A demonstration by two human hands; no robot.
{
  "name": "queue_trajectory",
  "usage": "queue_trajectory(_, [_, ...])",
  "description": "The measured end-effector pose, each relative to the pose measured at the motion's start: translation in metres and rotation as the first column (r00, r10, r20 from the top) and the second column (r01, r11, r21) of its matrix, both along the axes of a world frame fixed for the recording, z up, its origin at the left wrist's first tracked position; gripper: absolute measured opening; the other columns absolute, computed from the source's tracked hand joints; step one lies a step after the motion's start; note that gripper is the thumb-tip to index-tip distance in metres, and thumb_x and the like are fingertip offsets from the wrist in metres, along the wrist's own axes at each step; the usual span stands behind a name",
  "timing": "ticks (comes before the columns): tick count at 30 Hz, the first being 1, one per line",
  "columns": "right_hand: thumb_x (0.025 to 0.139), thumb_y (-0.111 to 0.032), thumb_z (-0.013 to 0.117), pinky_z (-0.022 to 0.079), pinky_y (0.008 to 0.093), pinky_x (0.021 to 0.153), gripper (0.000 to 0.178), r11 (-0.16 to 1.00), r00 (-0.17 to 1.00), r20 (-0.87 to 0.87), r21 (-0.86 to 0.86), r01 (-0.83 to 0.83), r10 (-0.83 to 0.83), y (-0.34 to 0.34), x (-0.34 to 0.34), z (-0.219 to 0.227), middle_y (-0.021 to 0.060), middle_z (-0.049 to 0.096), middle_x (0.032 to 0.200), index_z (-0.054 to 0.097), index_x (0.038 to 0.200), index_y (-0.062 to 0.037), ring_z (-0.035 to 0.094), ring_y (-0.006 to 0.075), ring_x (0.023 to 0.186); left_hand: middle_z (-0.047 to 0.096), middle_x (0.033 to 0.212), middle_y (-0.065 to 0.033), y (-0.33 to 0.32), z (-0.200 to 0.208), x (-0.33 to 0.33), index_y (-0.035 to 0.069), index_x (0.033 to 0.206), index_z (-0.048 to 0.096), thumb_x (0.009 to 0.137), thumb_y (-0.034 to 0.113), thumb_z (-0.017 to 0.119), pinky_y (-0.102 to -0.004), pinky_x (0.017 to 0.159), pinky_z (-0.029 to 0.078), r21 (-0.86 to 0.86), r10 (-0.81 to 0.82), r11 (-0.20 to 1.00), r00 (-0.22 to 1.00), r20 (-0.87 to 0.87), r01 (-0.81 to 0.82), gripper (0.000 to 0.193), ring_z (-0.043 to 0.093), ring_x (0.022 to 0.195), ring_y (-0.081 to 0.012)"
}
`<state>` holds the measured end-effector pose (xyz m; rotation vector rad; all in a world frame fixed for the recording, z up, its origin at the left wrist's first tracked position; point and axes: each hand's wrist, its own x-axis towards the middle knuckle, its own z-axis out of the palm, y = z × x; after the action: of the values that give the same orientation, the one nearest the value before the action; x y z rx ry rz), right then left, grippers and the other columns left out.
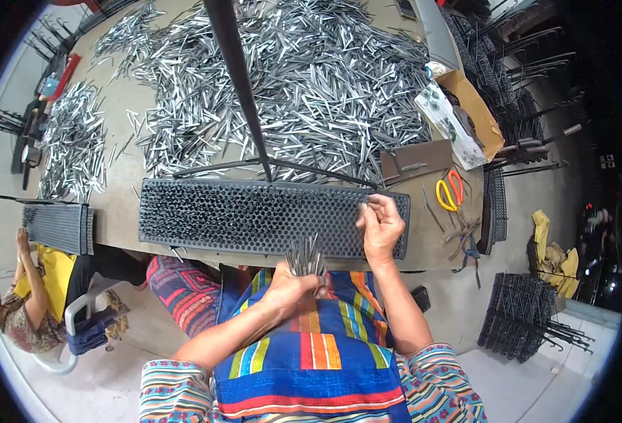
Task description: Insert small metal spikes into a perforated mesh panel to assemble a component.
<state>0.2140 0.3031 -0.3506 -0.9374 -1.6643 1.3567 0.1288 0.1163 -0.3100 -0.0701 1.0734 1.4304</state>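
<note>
Greyish worktable, thin metal strips bunched, jutting above left fingers

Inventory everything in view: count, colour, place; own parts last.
Table: one, grey, centre
Loose strips: countless, silvery, on table
Perforated panel: one, black, table's near edge
Second panel: one, dark, left
Bar: one, black, above perforated panel
Looped tool: apparently one, yellow and orange, right of perforated panel
Open box: one, tan and white, upper right
Flat block: one, brown, beside open box
Wire racks: several, black, both sides
Cloth: one heap, yellow, right
Co-worker: one, patterned sleeve, far left
Strip bundle: one, grey, in left hand
Left hand: one, bare, gripping strip bundle
Right hand: one, bare, perforated panel's right end
</note>
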Motion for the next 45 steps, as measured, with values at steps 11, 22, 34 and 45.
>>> queue_trajectory(11, [0.087,0.005,0.060,0.043,0.0218,0.054,0.013,0.861,0.975,0.204,0.507,-0.025,-0.091,0.010,-0.009,-0.012,0.0036,0.059,0.076,0.064,0.098,0.0012,0.056,0.0069,0.062,0.066,0.075,-0.0083,0.032,-0.010,-0.006,-0.001,0.083,0.064,0.077,-0.007,0.062,-0.0281,0.057,0.052,-0.113,0.092,0.989,0.994,-0.064,-0.099,0.008,0.063,0.061,-0.0160])
queue_trajectory(22, [0.081,-0.009,0.068,0.050,0.0370,0.063,0.018,0.874,0.875,0.474,0.462,-0.150,-0.100,0.002,-0.016,0.005,0.0145,0.064,0.082,0.067,0.098,-0.0013,0.064,0.0301,0.068,0.067,0.076,-0.0094,0.015,-0.008,-0.002,-0.003,0.084,0.064,0.076,-0.007,0.064,-0.0278,0.058,0.054,-0.112,0.062,0.991,0.996,-0.070,-0.070,0.009,0.065,0.062,-0.0169])
queue_trajectory(34, [0.078,-0.021,0.071,0.051,0.0379,0.067,0.025,0.916,0.773,0.619,0.377,-0.138,-0.138,0.017,-0.038,-0.002,0.0184,0.068,0.076,0.074,0.098,-0.0051,0.068,0.0316,0.071,0.068,0.078,-0.0100,0.000,-0.012,-0.004,-0.001,0.090,0.064,0.077,-0.007,0.063,-0.0302,0.054,0.054,-0.133,0.015,0.991,1.000,0.011,-0.013,0.015,0.065,0.061,-0.0171])
queue_trajectory(45, [0.076,-0.006,0.070,0.049,0.0383,0.063,0.018,0.895,0.872,0.471,0.436,-0.095,-0.137,0.011,-0.033,-0.008,0.0137,0.065,0.076,0.071,0.094,-0.0024,0.064,0.0299,0.066,0.067,0.074,-0.0090,-0.005,-0.007,-0.009,0.001,0.087,0.063,0.075,-0.006,0.065,-0.0297,0.053,0.055,-0.120,0.013,0.993,1.000,0.019,-0.011,0.014,0.065,0.060,-0.0172])
